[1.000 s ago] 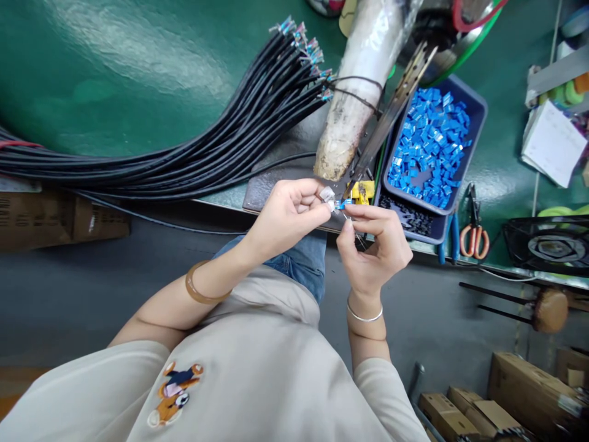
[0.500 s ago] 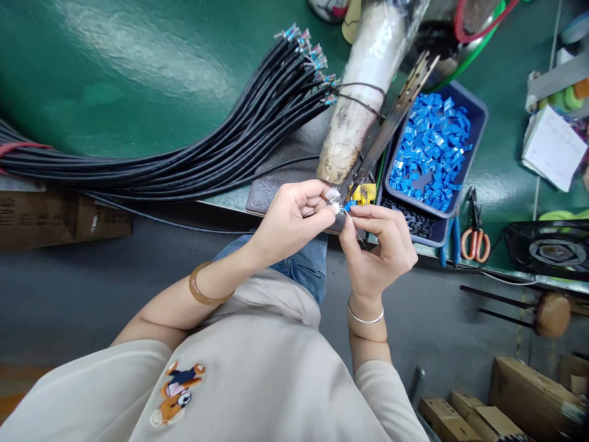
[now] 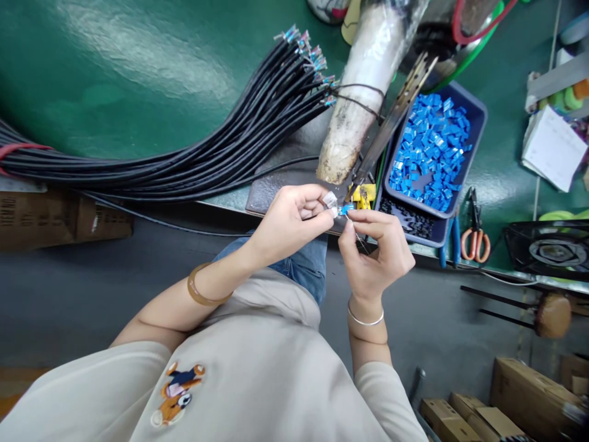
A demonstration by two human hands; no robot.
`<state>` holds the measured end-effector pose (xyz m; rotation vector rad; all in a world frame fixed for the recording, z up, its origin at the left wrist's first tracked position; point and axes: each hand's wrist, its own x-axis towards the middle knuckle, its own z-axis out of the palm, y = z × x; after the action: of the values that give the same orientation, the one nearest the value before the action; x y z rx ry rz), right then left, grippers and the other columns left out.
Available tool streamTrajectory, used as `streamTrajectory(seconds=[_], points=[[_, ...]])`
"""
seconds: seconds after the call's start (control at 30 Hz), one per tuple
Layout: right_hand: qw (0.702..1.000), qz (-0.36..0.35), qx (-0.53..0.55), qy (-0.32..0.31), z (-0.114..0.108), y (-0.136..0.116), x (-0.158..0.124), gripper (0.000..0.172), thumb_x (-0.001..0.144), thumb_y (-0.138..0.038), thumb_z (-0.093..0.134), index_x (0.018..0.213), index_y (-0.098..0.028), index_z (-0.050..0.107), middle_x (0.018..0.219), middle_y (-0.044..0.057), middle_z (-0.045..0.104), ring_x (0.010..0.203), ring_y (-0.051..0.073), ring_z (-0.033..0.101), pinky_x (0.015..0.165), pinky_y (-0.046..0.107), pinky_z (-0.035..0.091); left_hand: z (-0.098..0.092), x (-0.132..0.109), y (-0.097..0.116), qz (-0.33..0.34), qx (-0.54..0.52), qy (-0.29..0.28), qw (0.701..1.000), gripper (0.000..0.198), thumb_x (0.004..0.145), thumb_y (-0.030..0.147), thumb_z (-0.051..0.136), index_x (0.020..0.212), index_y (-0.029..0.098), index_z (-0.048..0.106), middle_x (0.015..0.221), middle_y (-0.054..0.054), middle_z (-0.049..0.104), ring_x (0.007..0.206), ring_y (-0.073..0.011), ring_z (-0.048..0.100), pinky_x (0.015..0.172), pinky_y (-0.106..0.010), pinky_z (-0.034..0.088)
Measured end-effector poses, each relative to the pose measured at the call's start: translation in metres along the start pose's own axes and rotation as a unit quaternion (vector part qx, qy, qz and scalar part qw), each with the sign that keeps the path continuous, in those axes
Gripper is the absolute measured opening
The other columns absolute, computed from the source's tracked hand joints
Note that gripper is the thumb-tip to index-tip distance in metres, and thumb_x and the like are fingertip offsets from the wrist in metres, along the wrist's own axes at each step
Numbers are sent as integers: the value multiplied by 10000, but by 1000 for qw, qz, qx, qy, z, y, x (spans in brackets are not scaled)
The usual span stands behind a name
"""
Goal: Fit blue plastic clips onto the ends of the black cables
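My left hand [image 3: 294, 215], with white wrapping on its fingertips, pinches the end of a cable, mostly hidden by the fingers. Fine coloured wires come out of the pinch, and a small blue connector [image 3: 346, 210] sits at their ends. My right hand [image 3: 380, 245] is closed just right of the connector, thumb and forefinger on a thin silvery wire [image 3: 361, 240] that trails down below them. Whether these fingers also touch the connector, I cannot tell. The soldering iron [image 3: 381, 135] slants down from above, its tip just over the connector. Close behind lies a yellow block [image 3: 363, 195].
A thick bundle of black cables [image 3: 184, 166] with stripped ends lies across the green bench [image 3: 138, 61]. A wrapped white tube [image 3: 354, 104] hangs above my hands. To the right are a bin [image 3: 481, 116] of blue connectors, dark small parts, pliers [image 3: 455, 239] and orange-handled cutters [image 3: 475, 242].
The blue connector has shifted slightly left and down and now shows more clearly between my fingertips. My right hand has moved a little left; my left hand has stayed almost still.
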<state>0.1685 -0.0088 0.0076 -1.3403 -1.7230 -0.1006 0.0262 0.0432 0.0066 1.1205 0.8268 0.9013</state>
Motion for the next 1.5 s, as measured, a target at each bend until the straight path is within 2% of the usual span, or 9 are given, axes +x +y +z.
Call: streamTrajectory(seconds=[0.2,0.43,0.63,0.9,1.03,1.23,1.5], points=[[994,79,79,-4,-1,-4,3,154,795,-90,682,767,-211,590,830,-18,698,787,123,676,731,292,568,0,-3,-1,14,-15,3,1000,127,780,181,633,684,143,559,569,46,415,491,-36,334,449,-177,262],[998,35,43,11,2,-3,3,190,758,-26,702,780,-196,621,834,-9,707,790,112,668,750,274,557,1,-1,-7,25,0,20,999,142,800,180,607,678,150,539,568,42,415,491,-42,356,449,-182,281],[999,34,27,10,3,-3,4,180,764,-38,711,791,-201,639,827,-11,709,796,114,672,755,277,562,2,1,-8,39,7,37,999,114,782,156,611,686,144,553,579,39,434,507,-40,376,466,-170,302],[998,45,42,0,2,0,4,182,755,-35,717,770,-200,642,806,-16,706,779,110,669,743,271,555,-1,2,-4,12,-6,-3,1000,112,786,160,607,692,136,551,566,51,381,500,-34,329,463,-171,264],[998,45,46,-2,0,1,5,184,756,-31,714,763,-197,633,804,-16,706,778,109,670,744,271,553,-2,3,-6,31,15,-4,999,116,817,172,579,709,135,557,588,46,367,512,-37,321,467,-181,260],[998,38,41,-2,0,1,5,188,756,-37,715,773,-204,629,801,-24,704,778,111,673,736,270,555,0,3,-7,69,71,5,995,148,815,112,529,679,151,485,581,55,318,520,-36,285,462,-182,234],[999,28,34,-6,0,2,8,184,754,-42,724,788,-202,639,820,-16,706,785,115,671,733,277,560,2,2,-10,88,89,25,992,130,813,115,533,695,155,497,583,52,336,524,-43,316,478,-183,273]])
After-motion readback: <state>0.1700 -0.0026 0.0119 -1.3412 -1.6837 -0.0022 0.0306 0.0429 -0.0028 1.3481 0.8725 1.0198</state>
